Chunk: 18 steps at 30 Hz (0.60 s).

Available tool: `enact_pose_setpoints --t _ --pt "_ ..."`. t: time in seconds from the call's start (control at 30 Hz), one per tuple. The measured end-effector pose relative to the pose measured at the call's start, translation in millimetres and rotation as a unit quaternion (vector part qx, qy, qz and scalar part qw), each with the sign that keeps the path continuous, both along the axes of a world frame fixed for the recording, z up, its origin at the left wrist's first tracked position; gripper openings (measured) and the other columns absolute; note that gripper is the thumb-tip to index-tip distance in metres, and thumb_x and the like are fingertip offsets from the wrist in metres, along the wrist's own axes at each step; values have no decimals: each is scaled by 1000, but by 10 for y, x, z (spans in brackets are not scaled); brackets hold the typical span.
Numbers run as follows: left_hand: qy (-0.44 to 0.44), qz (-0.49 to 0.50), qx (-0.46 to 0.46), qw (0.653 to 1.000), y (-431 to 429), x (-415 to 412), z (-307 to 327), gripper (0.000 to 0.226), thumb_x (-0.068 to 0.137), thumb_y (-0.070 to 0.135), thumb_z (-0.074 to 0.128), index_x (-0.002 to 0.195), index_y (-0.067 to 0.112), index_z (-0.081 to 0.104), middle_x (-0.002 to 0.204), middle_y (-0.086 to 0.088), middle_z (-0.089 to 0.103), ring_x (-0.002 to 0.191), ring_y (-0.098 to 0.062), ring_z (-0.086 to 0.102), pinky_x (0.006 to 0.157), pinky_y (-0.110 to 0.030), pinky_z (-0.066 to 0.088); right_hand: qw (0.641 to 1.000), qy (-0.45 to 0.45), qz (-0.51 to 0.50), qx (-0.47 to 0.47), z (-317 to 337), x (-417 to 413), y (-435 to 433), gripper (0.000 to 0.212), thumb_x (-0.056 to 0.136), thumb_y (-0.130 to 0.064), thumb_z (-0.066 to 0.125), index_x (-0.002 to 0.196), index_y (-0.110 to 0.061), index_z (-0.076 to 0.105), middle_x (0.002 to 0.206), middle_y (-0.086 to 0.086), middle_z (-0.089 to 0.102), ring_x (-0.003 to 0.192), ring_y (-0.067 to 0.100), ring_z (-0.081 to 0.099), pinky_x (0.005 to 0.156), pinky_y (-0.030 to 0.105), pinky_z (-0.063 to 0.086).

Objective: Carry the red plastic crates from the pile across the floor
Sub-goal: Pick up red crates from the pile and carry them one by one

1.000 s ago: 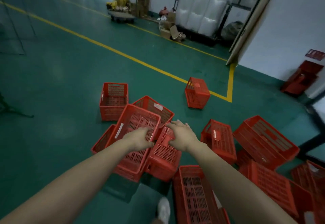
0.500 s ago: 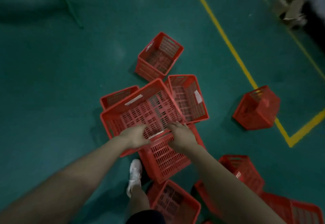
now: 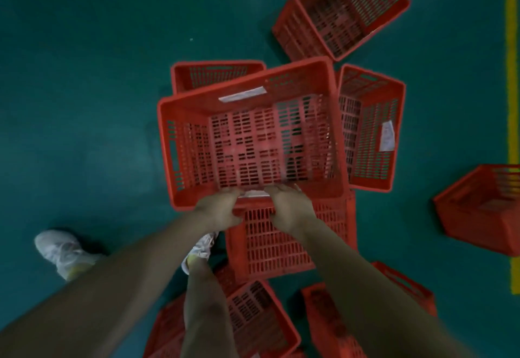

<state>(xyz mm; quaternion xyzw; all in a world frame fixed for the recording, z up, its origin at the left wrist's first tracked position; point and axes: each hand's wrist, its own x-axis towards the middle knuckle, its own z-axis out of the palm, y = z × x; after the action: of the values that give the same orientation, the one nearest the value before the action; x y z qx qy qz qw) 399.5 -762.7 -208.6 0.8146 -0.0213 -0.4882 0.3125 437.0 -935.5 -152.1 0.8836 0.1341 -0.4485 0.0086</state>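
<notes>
Picking up: left hand [image 3: 218, 211] and right hand [image 3: 292, 208] grip the top red crate [image 3: 253, 143] by its near rim.
It sits atop the pile [image 3: 281, 242]; this looks like the pick-up step, and next it needs lifting clear before crossing the green floor [image 3: 84, 104].

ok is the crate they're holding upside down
No, the held crate has its open top facing the camera, its slotted bottom showing inside.

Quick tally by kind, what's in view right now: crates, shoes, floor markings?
Red slatted plastic crates: 8 (one held; the bottom ones are partly hidden)
White sports shoes: 2
Yellow painted floor line: 1
Total: 11
</notes>
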Motion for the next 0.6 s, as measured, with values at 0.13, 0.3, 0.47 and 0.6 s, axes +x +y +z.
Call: enact_pose_setpoints --t 0.13,0.3,0.47,0.6 --pt "-12 13 0 1000 -107 -42 -410 72 82 30 66 146 26 32 146 1 41 128 -19 47 101 -30 43 998 14 43 -32 -330 102 80 43 83 -14 63 125 -23 55 119 0 64 109 22 62 83 33 51" --pt "-29 6 5 1000 -184 -95 -749 58 87 25 56 143 27 40 142 -3 48 125 -24 51 99 -34 45 991 40 94 -86 -517 129 138 31 86 -9 56 113 -21 64 107 0 69 97 24 66 66 32 47" --pt "-70 10 0 998 -162 -165 -715 49 94 15 45 141 31 45 138 -4 53 121 -25 53 94 -29 43 987 42 122 -100 -464 117 164 30 87 -7 56 113 -19 65 107 2 68 97 24 66 67 33 49" --pt "-100 12 5 995 -47 -93 -409 49 94 13 43 138 34 49 134 -4 57 118 -25 56 92 -29 45 986 31 132 -96 -223 173 261 32 88 -7 55 116 -20 66 111 2 69 103 24 65 80 34 52"
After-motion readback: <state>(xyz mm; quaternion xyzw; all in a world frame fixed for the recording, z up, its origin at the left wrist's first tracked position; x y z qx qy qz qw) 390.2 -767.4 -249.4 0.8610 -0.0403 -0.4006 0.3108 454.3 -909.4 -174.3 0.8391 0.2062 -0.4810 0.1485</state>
